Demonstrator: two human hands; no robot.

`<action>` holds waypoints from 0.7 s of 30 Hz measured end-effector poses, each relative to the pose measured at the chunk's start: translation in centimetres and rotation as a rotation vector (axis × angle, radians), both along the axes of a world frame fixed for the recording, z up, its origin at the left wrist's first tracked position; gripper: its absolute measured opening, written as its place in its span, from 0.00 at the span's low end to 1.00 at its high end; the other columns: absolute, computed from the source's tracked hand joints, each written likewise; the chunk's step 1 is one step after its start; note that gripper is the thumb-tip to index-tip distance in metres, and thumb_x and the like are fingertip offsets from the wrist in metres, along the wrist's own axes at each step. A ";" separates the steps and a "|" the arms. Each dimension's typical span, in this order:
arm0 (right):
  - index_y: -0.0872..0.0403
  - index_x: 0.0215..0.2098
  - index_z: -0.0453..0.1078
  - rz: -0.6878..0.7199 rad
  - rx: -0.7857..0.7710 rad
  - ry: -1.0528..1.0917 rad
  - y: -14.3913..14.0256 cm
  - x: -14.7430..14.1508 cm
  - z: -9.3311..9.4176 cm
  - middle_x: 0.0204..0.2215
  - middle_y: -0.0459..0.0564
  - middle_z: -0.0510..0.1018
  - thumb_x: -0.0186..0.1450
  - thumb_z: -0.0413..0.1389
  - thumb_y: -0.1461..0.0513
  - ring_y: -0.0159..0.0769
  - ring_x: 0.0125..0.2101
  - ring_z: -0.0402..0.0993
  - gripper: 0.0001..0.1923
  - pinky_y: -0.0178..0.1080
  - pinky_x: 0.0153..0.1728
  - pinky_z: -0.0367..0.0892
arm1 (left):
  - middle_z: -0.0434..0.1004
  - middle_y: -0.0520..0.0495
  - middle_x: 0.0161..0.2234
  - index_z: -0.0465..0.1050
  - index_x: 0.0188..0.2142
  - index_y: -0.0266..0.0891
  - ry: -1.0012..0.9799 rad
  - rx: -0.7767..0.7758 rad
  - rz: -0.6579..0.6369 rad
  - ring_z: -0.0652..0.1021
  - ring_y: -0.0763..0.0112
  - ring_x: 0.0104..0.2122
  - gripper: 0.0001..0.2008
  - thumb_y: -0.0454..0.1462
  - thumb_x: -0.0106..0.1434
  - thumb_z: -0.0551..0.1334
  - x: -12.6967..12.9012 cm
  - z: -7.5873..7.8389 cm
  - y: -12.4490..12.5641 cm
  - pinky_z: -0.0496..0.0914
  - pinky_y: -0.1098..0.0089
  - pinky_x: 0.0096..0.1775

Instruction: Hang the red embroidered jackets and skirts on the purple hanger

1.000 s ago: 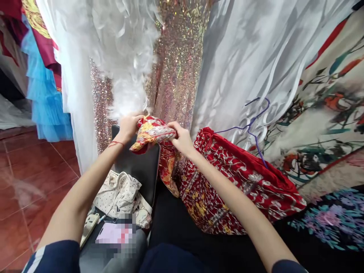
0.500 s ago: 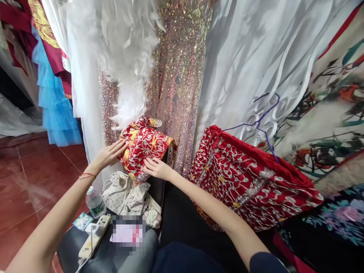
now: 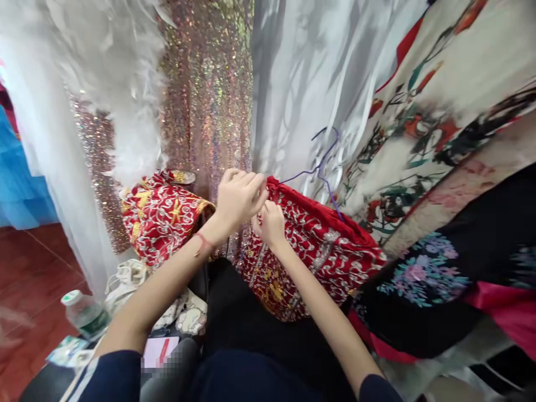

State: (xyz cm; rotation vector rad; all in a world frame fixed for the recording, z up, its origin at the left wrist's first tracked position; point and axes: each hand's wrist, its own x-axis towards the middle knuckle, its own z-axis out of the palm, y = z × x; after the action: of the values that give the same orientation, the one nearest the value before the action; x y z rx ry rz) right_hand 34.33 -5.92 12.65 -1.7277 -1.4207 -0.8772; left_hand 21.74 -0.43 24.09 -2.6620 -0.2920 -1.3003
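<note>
Red garment [image 3: 324,245] is at right hand [image 3: 271,224], bottle label [image 3: 94,325] unreadable.

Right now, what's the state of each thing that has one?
Left hand: fingers curled, grip hidden
Right hand: fingers curled, grip hidden
Red embroidered garment: draped at a slant
Purple hanger: lower part hidden
Red-and-gold piece: lying loose, out of both hands
Bottle: capped
Pale cloth: crumpled, partly hidden
Sequined fabric: hanging
White feathered garment: hanging

Had room to pass above the black surface [image 3: 243,318]; was blocked ahead by sequinned fabric [image 3: 213,100], rightward by red garment [image 3: 322,251] and purple hanger [image 3: 320,166].
</note>
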 end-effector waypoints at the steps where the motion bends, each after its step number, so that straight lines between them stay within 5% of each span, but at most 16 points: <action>1: 0.55 0.37 0.71 -0.055 0.022 0.118 -1.2 1.3 0.5 0.33 0.54 0.78 0.67 0.48 0.64 0.41 0.35 0.72 0.10 0.42 0.39 0.64 | 0.80 0.43 0.40 0.76 0.43 0.41 -0.006 -0.038 -0.027 0.76 0.60 0.44 0.16 0.39 0.71 0.49 3.2 0.0 0.0 0.61 0.56 0.56; 5: 0.52 0.34 0.69 -0.093 -0.008 0.358 -6.0 5.3 0.6 0.26 0.46 0.76 0.66 0.48 0.62 0.36 0.27 0.70 0.08 0.36 0.31 0.60 | 0.75 0.36 0.54 0.71 0.52 0.34 -0.033 -0.307 -0.047 0.72 0.58 0.54 0.17 0.39 0.72 0.49 13.9 -2.0 2.7 0.61 0.59 0.57; 8: 0.52 0.32 0.68 -0.126 0.000 0.414 -8.2 7.0 -0.5 0.27 0.47 0.76 0.66 0.49 0.62 0.36 0.27 0.70 0.08 0.37 0.31 0.59 | 0.79 0.38 0.45 0.74 0.41 0.35 0.059 -0.403 -0.068 0.73 0.62 0.51 0.19 0.37 0.74 0.45 16.7 -5.4 4.2 0.62 0.62 0.56; 13: 0.52 0.32 0.69 -0.242 0.094 0.383 -7.6 5.0 -2.6 0.31 0.50 0.80 0.66 0.51 0.63 0.42 0.36 0.71 0.07 0.42 0.42 0.59 | 0.80 0.44 0.45 0.76 0.42 0.39 -0.131 -0.438 -0.056 0.71 0.64 0.53 0.23 0.38 0.75 0.41 12.6 -10.1 2.7 0.58 0.60 0.59; 21: 0.52 0.36 0.69 -0.163 0.241 0.437 -5.9 -0.8 -3.8 0.35 0.55 0.78 0.72 0.50 0.53 0.46 0.38 0.67 0.13 0.46 0.45 0.62 | 0.79 0.45 0.44 0.76 0.52 0.43 -0.090 -0.355 -0.061 0.72 0.62 0.49 0.26 0.40 0.76 0.39 6.5 -9.4 -1.5 0.60 0.59 0.56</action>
State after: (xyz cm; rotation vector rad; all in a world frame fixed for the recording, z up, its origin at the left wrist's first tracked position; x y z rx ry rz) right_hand 33.54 -11.81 8.83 -1.7316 -0.8628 -0.6677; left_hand 28.24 -1.90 14.72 -2.9227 -0.5003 -1.5148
